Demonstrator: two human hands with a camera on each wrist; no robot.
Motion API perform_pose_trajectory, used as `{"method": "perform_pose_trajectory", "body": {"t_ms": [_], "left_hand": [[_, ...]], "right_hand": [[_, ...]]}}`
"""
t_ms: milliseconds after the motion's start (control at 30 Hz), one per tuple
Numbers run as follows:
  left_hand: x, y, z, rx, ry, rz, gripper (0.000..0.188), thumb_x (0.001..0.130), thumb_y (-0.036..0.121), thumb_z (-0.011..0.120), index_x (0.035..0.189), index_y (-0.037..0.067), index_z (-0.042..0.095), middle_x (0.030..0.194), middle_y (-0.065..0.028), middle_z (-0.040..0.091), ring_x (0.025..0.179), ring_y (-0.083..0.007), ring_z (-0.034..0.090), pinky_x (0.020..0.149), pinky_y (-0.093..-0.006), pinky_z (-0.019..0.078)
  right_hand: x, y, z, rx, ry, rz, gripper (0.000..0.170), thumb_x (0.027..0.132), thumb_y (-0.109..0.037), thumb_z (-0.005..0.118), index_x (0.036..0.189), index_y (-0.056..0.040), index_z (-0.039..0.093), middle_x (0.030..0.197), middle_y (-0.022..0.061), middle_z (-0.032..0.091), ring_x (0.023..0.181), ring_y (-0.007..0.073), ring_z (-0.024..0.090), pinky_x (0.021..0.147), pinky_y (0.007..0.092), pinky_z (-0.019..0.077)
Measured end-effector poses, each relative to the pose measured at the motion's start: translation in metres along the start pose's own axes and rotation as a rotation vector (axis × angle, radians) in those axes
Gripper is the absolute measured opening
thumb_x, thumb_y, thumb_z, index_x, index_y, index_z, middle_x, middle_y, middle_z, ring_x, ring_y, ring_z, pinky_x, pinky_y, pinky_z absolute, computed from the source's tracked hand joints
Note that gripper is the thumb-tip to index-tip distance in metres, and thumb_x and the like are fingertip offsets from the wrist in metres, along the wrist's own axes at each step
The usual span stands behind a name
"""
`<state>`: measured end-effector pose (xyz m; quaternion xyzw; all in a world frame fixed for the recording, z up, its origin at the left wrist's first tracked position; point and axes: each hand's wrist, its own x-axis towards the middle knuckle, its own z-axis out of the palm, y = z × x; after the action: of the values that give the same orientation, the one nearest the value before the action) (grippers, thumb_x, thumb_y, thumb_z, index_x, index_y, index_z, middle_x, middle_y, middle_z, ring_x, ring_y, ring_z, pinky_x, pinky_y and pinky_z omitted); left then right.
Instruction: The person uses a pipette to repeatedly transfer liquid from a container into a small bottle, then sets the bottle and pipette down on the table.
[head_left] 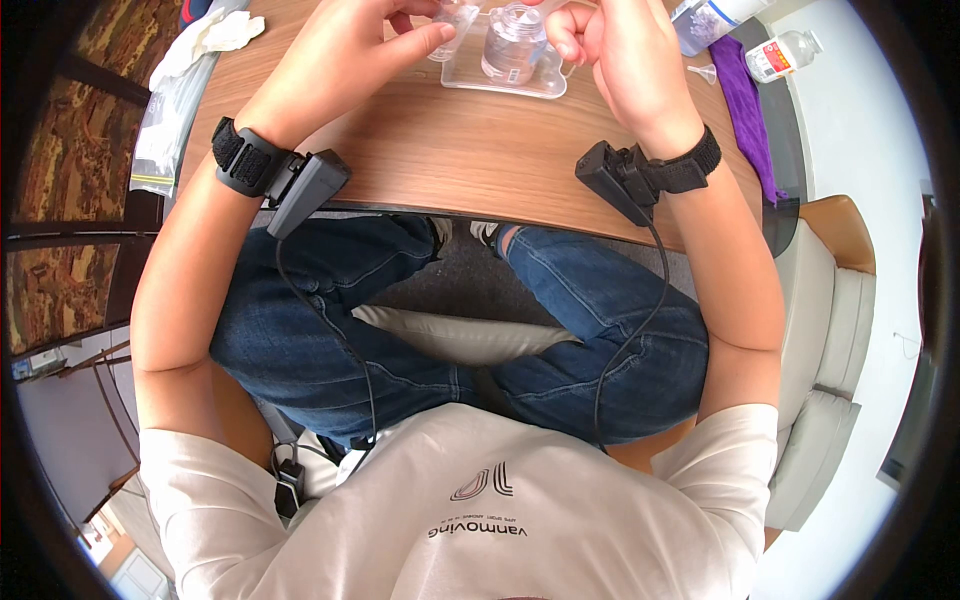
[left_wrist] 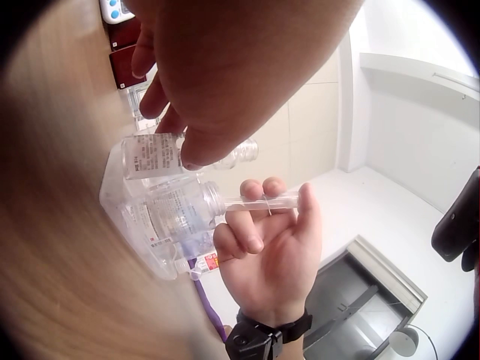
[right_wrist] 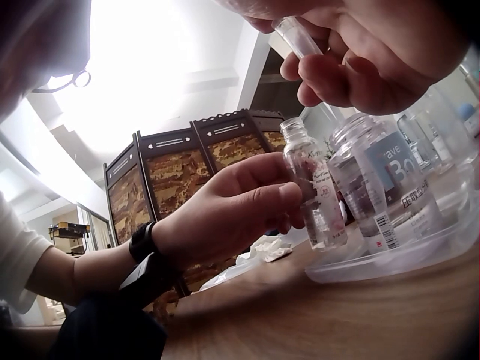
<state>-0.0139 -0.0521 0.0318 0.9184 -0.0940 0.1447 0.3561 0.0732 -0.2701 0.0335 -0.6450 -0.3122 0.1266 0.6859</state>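
Observation:
A wide clear bottle with a printed label and an open neck stands on a clear plastic tray. My right hand pinches a clear plastic dropper above it, and the dropper's lower end is in the bottle's neck. Beside that bottle, my left hand grips a small clear bottle with printed lettering between thumb and fingers. The small bottle is upright, uncapped, close over the tray's edge. In the head view both hands reach the top edge, so part of the fingers is cut off.
On the right lie a purple cloth, a small funnel and a clear bottle with a red-and-white label. A white tissue and a plastic bag are at the left. The table's front edge is near my knees.

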Motion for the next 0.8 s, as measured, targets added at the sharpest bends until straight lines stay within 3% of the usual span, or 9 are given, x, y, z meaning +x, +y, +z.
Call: {"method": "perform_pose_trajectory", "body": {"t_ms": [800], "left_hand": [[-0.0023,-0.0075,-0.0011,0.042,-0.019,0.027,0.034,0.094,0.016,0.071,0.123,-0.002,0.064,0.101,-0.0168,0.071,0.086,-0.0227,0.068,0.077,-0.0339,0.0545]], "right_hand": [[-0.0002,0.003,-0.0051,0.029,0.019,-0.03,0.043,0.111,-0.032,0.03,0.097,-0.0027,0.057,0.09,0.0077,0.064,0.057,0.0072,0.048,0.05,0.0199,0.0368]]}}
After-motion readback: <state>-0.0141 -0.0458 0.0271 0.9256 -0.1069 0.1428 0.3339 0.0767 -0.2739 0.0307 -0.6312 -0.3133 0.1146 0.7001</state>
